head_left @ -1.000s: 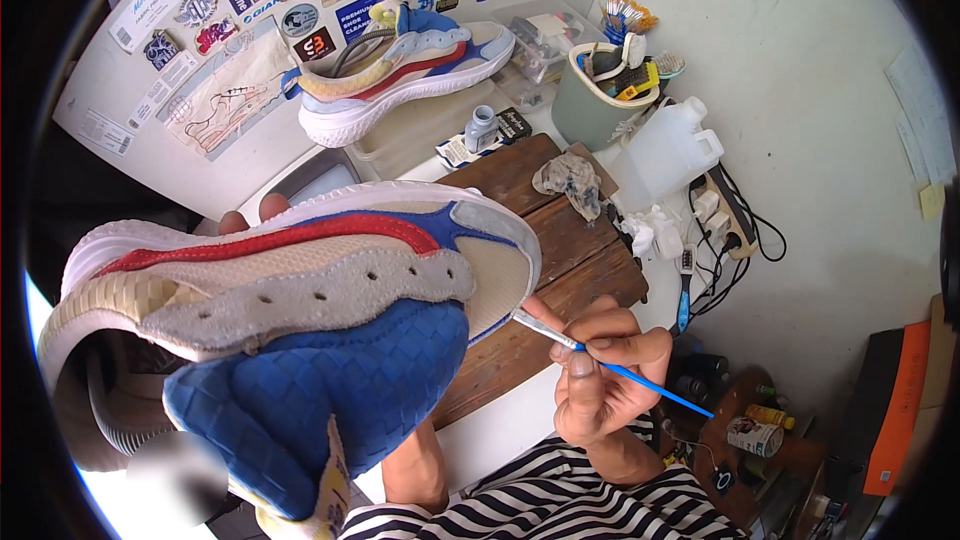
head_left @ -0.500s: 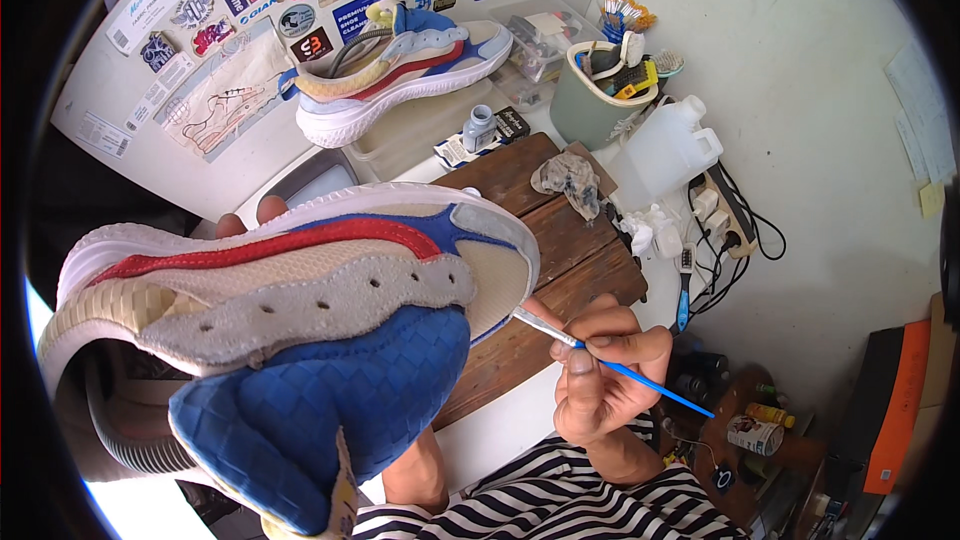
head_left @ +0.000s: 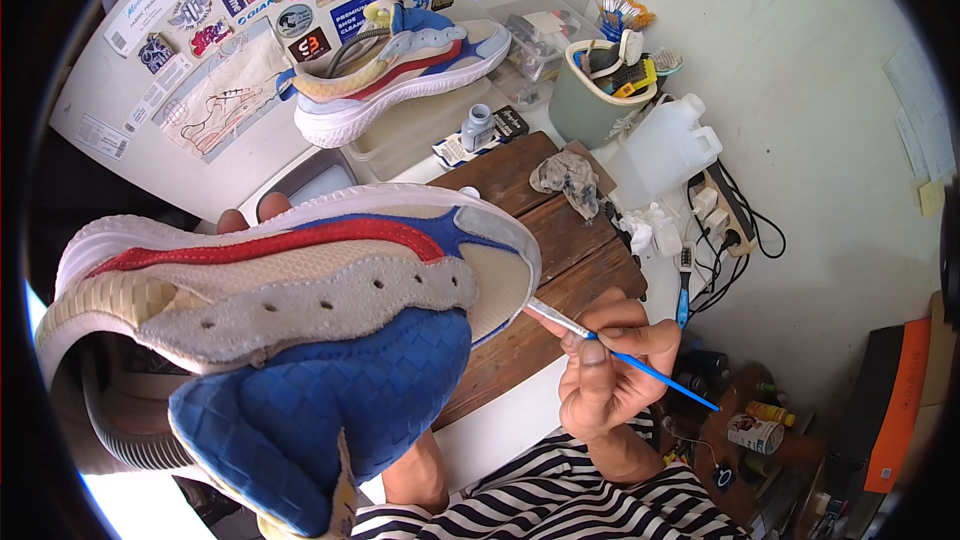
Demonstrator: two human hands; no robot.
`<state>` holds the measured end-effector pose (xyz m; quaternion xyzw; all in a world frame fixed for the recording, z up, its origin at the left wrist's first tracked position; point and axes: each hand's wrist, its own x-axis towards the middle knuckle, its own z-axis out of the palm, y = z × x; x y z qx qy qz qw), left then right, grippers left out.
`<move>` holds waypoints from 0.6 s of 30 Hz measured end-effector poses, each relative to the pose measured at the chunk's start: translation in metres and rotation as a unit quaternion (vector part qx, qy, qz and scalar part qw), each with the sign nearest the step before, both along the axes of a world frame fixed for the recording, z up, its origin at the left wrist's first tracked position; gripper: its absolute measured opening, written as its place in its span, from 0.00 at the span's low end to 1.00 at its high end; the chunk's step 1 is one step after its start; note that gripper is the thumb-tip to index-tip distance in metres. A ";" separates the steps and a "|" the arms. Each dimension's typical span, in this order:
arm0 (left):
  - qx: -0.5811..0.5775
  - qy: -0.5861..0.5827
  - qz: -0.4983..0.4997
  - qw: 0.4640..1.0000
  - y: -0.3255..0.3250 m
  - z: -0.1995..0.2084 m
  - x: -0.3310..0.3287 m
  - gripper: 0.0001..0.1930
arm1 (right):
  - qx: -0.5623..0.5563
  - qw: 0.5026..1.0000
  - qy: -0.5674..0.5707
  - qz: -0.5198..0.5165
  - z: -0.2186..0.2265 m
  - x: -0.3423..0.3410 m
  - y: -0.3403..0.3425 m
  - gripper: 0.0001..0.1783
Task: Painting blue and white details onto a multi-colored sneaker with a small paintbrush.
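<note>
A sneaker point(head_left: 300, 315) with cream mesh, a red stripe, grey suede eyelets and a blue woven tongue fills the left of the view, its toe to the right. My left hand point(head_left: 255, 214) holds it from behind; only two fingertips show above the white sole. A ribbed grey tube point(head_left: 135, 440) curves inside the collar. In my right hand point(head_left: 615, 365) a thin blue-handled paintbrush point(head_left: 655, 375) is pinched between thumb and fingers. Its pale bristles are at the lower toe edge; whether they touch cannot be made out.
A matching sneaker point(head_left: 400, 75) sits on a clear plastic box point(head_left: 400, 145) at the back. Nearby are a small open bottle point(head_left: 478, 128), a crumpled rag point(head_left: 567, 180) on a wooden board point(head_left: 500, 165), a green bin point(head_left: 585, 110), a white jug point(head_left: 668, 145) and a power strip point(head_left: 735, 205).
My right hand and the paintbrush have shifted slightly right, the bristles moving a little along the toe edge. The sneaker in my left hand has barely moved.
</note>
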<state>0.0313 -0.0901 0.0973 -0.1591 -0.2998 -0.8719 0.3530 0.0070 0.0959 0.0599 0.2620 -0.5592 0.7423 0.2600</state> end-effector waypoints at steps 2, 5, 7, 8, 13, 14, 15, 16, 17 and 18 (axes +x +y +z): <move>0.034 0.053 -0.026 0.998 0.001 -0.002 -0.004 0.47 | -0.004 1.000 0.005 0.002 0.000 -0.003 0.004 0.11; 0.049 0.066 -0.014 0.996 0.002 -0.003 -0.004 0.48 | 0.014 1.000 0.011 0.010 0.003 -0.007 0.009 0.11; 0.067 0.046 0.003 0.997 -0.001 -0.005 -0.003 0.47 | 0.001 0.999 0.023 0.045 0.006 -0.008 0.010 0.11; 0.088 0.058 0.010 0.994 -0.001 -0.007 -0.003 0.47 | 0.014 0.999 0.030 0.042 0.008 -0.007 0.009 0.11; 0.051 0.039 0.005 0.998 -0.017 -0.013 -0.003 0.43 | 0.082 0.993 0.057 0.056 0.011 -0.010 0.014 0.12; 0.086 0.056 -0.036 0.994 -0.018 -0.014 -0.003 0.43 | 0.097 0.992 0.060 0.057 0.010 -0.010 0.014 0.12; 0.071 0.033 -0.019 0.997 -0.019 -0.015 -0.002 0.43 | 0.094 0.992 0.063 0.062 0.010 -0.011 0.015 0.12; 0.076 0.030 -0.022 0.996 -0.020 -0.016 -0.003 0.43 | 0.091 0.991 0.067 0.068 0.009 -0.011 0.015 0.12; 0.078 0.029 -0.025 0.996 -0.020 -0.016 -0.003 0.43 | 0.091 0.991 0.066 0.068 0.009 -0.010 0.015 0.12; 0.082 0.030 -0.028 0.996 -0.020 -0.016 -0.003 0.43 | 0.099 0.991 0.061 0.065 0.008 -0.010 0.015 0.12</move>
